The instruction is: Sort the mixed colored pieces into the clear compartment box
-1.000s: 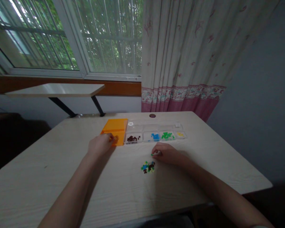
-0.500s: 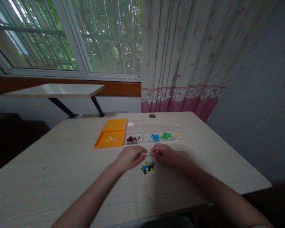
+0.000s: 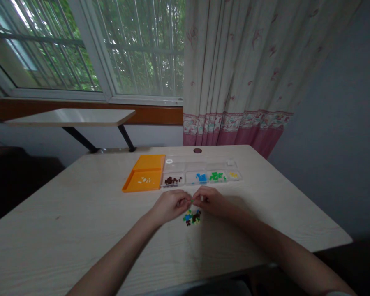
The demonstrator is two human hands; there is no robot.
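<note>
Both hands meet fingertip to fingertip over the middle of the table (image 3: 80, 230): the left hand (image 3: 169, 204) and the right hand (image 3: 210, 200) are curled narrow around a tiny green piece (image 3: 191, 200) that shows between them. It looks pinched by both, though at this size I cannot tell which fingers actually bear on it.

A second ago the left hand was away at the orange tray (image 3: 143, 181), touching its near edge; since then it has crossed to the right hand, and half a second ago a small gap remained between the two. That gap has now closed. The right hand has barely shifted.

Just below the hands, toward the near edge, lies a small heap of mixed pieces (image 3: 192, 217) in blue, green, dark and pale colours, unchanged in place. Beyond the hands, toward the far edge, the clear compartment box (image 3: 203, 166) sits beside the orange tray, touching it. Its near row holds dark brown pieces (image 3: 172, 180), blue pieces (image 3: 201, 177), green pieces (image 3: 217, 176) and yellow pieces (image 3: 233, 174), each in its own cell. The orange tray carries a few pale bits, too small to name.

Both forearms run off the bottom edge of the view, and the fingertips hide most of the pinched piece.
</note>
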